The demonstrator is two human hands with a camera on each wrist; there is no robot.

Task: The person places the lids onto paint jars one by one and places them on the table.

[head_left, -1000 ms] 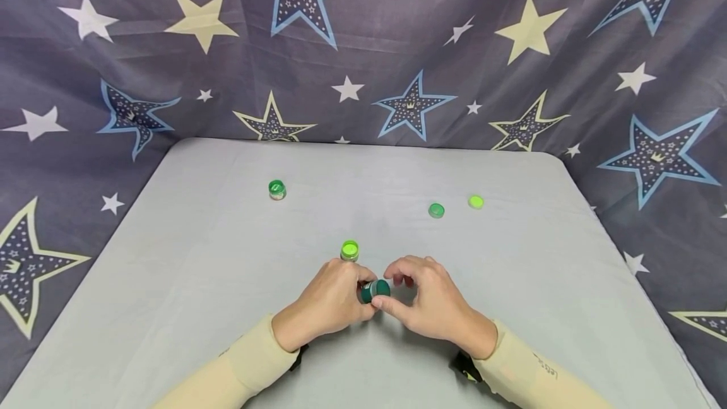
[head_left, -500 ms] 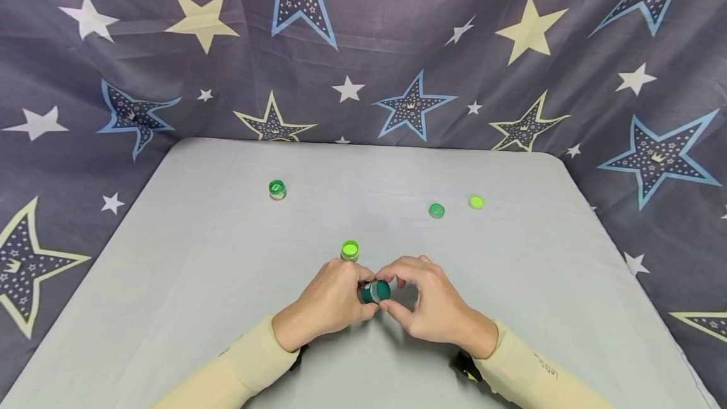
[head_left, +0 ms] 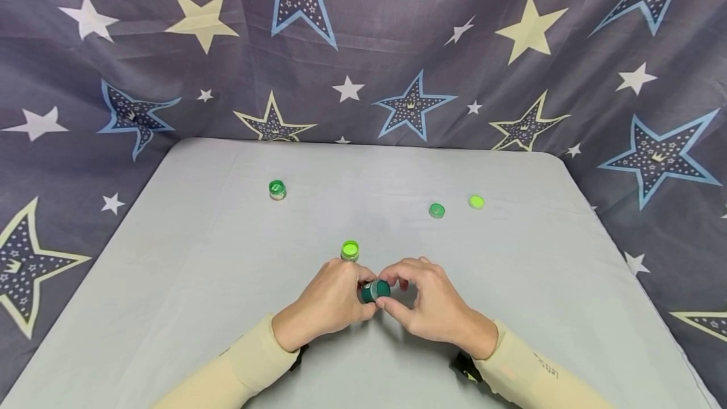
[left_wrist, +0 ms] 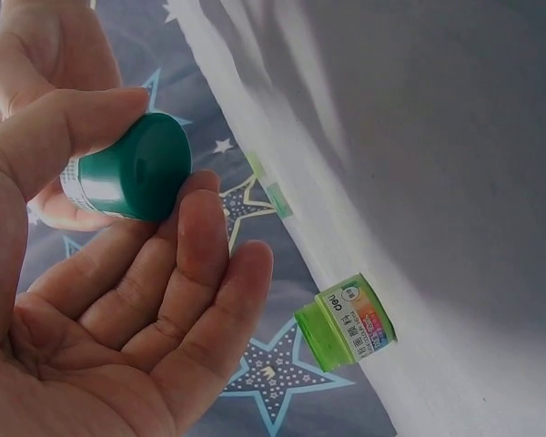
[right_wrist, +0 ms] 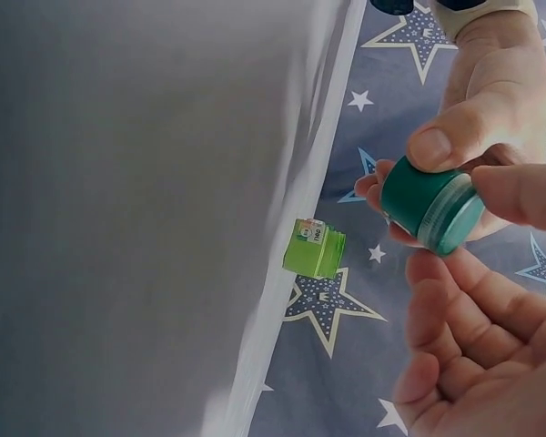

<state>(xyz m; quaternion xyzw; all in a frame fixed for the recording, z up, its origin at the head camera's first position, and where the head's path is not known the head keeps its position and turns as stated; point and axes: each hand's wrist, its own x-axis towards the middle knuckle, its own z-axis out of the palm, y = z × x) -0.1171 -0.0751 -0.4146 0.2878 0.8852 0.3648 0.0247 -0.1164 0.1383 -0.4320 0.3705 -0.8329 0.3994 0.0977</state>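
A small dark green paint jar [head_left: 372, 292] with a clear-rimmed lid [right_wrist: 457, 218] lies tilted sideways between the two hands, its lid toward the right. My left hand [head_left: 332, 295] grips the jar's body between thumb and fingers, as the left wrist view shows at its base [left_wrist: 155, 168]. Thumb and fingertips of my right hand [head_left: 426, 298] pinch the lid's edge. Just beyond the left hand stands an uncapped light green paint jar [head_left: 349, 250], labelled on its side and partly hidden by the hand in the head view.
Another green jar [head_left: 277, 190], uncapped, stands at the back left of the grey-covered table [head_left: 227, 238]. Toward the back right lie a mid-green lid [head_left: 437, 210] and a light green lid [head_left: 476, 202]. A star-patterned cloth [head_left: 363, 49] hangs behind the table.
The right hand's fingers have come in from slightly apart to the lid's edge, with its thumb shifting a little. The left hand and its jar stay almost still.
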